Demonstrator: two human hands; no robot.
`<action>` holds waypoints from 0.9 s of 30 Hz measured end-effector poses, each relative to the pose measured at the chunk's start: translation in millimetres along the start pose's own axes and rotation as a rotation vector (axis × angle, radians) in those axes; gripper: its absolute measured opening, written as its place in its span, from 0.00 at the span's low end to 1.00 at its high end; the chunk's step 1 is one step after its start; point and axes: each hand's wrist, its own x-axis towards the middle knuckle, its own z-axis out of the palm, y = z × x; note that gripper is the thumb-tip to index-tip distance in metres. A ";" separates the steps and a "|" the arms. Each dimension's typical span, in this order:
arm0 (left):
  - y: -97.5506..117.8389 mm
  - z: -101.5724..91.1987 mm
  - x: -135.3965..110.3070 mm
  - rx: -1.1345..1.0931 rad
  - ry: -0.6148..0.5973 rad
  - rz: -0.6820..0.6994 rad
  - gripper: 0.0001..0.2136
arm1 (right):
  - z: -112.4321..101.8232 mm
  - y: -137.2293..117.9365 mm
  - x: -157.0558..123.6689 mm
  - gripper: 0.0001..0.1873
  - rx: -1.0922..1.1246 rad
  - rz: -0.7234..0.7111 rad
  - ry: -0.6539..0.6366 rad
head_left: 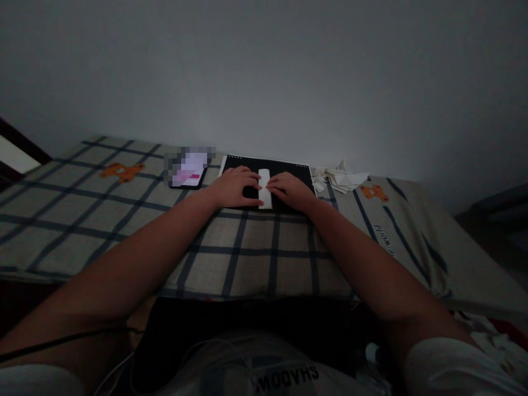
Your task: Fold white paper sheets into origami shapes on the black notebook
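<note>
A narrow folded strip of white paper point(264, 190) lies upright on a black board point(300, 170) on the bed. My left hand point(234, 188) rests on the board at the strip's left edge, fingers flat and pressed against the paper. My right hand point(290, 190) lies at the strip's right edge, its fingertips also pressing on the paper. Both hands lie flat on the board, touching the strip from either side.
The board sits on a checked bedsheet point(124, 214) with orange bear prints, close to a pale wall. A lit phone point(188, 170) lies left of the board. A heap of folded white papers point(339, 177) is on its right. A cable runs across my lap.
</note>
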 end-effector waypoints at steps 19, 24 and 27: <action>-7.0 7.5 -1.2 -0.026 0.041 0.076 0.25 | 0.5 -8.9 1.0 0.24 -0.034 0.171 -0.075; -6.1 6.4 -2.4 -0.012 0.044 0.092 0.24 | 0.9 -7.9 1.9 0.23 -0.032 0.169 -0.081; -6.3 5.1 -1.5 -0.010 0.013 0.078 0.24 | 1.6 -7.2 1.9 0.23 -0.031 0.164 -0.077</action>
